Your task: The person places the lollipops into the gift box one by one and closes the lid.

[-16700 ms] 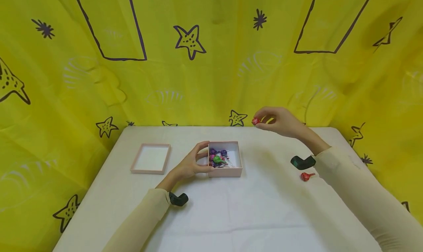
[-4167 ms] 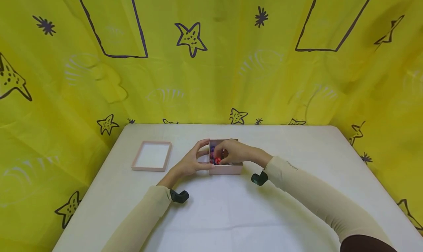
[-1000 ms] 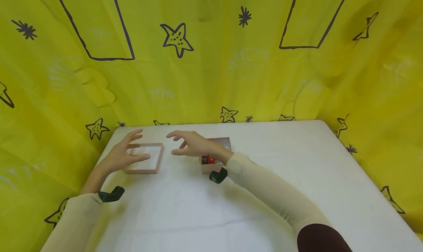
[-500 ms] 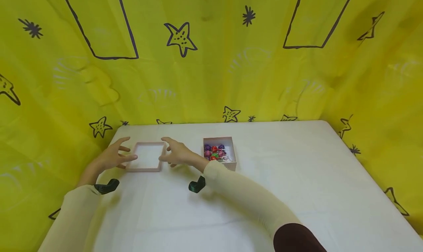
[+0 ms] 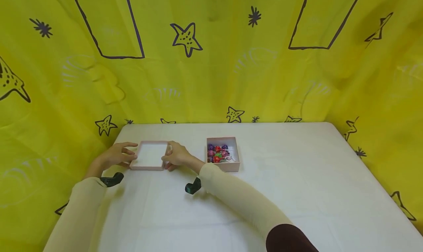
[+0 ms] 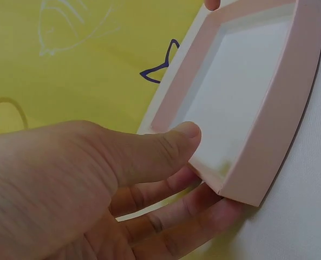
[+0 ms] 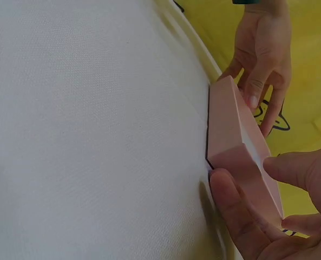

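Observation:
The shallow pink box lid (image 5: 147,168) lies inside-up on the table, its white lining showing, between both hands. At its left edge, my left hand (image 5: 115,154) pinches the rim; in the left wrist view the thumb lies over the edge and the fingers reach under the lid's corner. My right hand (image 5: 178,154) pinches the opposite side, thumb over the rim and fingers against the outer wall of the lid (image 7: 225,124) in the right wrist view. To the right stands the open pink box (image 5: 228,166), holding several lollipops (image 5: 217,154) in purple, red, pink and green wrappers.
A white cloth covers the table (image 5: 297,178). Yellow curtain (image 5: 211,79) with drawn starfish closes in the back and both sides. The right forearm passes just in front of the box.
Earlier the right hand put red lollipops into the box while the left held it. Both hands then moved left to the lid and now grip its sides; the box has been let go.

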{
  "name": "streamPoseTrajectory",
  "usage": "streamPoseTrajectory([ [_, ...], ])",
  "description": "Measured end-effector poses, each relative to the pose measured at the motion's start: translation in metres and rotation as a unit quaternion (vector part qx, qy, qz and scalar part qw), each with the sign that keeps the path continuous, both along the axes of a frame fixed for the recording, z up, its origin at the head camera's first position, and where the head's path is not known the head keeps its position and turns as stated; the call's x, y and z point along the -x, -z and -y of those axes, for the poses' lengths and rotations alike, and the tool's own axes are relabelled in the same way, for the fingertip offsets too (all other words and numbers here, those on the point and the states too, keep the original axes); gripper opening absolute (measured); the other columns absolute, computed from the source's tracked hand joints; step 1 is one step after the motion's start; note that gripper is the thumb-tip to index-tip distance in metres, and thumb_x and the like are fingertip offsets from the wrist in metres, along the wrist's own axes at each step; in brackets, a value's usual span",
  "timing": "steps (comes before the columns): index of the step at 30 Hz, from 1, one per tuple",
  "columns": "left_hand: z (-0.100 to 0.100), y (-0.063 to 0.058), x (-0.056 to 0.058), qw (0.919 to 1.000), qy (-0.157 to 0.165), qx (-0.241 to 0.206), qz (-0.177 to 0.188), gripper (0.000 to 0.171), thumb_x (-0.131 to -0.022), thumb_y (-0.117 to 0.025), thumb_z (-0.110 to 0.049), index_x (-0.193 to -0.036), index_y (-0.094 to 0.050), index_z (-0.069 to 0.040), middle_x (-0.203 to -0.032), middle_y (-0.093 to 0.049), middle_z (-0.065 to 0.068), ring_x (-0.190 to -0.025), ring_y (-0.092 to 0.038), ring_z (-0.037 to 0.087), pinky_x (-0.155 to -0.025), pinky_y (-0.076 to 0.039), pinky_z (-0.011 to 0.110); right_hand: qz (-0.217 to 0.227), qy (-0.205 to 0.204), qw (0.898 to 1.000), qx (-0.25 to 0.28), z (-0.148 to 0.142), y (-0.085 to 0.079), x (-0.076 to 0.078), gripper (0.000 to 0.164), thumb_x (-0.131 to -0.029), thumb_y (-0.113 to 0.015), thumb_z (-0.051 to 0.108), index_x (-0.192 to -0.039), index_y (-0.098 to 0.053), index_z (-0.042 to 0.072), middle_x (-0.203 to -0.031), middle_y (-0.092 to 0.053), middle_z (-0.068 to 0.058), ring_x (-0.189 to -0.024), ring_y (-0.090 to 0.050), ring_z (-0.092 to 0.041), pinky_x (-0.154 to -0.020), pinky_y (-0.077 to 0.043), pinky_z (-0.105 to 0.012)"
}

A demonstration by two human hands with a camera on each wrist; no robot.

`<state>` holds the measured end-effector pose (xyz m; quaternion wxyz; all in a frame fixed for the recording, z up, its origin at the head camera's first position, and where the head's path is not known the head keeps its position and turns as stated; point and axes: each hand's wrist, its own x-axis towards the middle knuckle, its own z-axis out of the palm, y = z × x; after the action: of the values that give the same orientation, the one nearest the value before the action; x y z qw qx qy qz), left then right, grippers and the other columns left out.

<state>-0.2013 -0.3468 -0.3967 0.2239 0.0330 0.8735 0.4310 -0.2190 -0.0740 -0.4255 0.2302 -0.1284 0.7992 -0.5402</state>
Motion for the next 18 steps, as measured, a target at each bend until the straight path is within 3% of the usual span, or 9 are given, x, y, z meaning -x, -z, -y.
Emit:
streamPoseTrajectory([
  [7,-0.0013,0.0033,0.0037,0.9999,0.001,0.014,-0.003,0.065,-0.100,-0.064,-0.006,-0.153,-0.030,0.013,-0.129,-0.050,0.038,-0.094,-0.066,0.029,-0.086,-0.062,0.046,0.003,0.012,1.000,0.012,0.0034,0.0049,0.0004,0.071,-0.092,-0.074,-0.001,-0.154,-0.037,0.002,-0.081,-0.068,-0.009,-0.059,-0.072,-0.023,-0.057,-0.062,-0.033],
  [11,-0.0024,0.0022,0.0033,0.9999,-0.002,0.012,-0.005,0.065,-0.099,-0.065,-0.005,-0.152,-0.032,0.013,-0.128,-0.052,0.037,-0.093,-0.067,0.028,-0.084,-0.062,0.045,0.011,0.019,1.000,0.017,0.0043,0.0047,-0.0006,0.064,-0.092,-0.074,-0.002,-0.148,-0.043,-0.002,-0.081,-0.068,-0.010,-0.060,-0.072,-0.025,-0.059,-0.063,-0.034],
  [18,-0.0019,0.0026,0.0041,0.9999,-0.012,0.008,-0.005,0.066,-0.098,-0.066,-0.004,-0.152,-0.032,0.013,-0.125,-0.053,0.036,-0.091,-0.066,0.028,-0.083,-0.063,0.045,0.018,0.032,0.999,0.019,0.0061,0.0027,-0.0010,0.072,-0.091,-0.075,-0.003,-0.153,-0.040,-0.001,-0.085,-0.065,-0.009,-0.067,-0.075,-0.031,-0.061,-0.063,-0.036],
])
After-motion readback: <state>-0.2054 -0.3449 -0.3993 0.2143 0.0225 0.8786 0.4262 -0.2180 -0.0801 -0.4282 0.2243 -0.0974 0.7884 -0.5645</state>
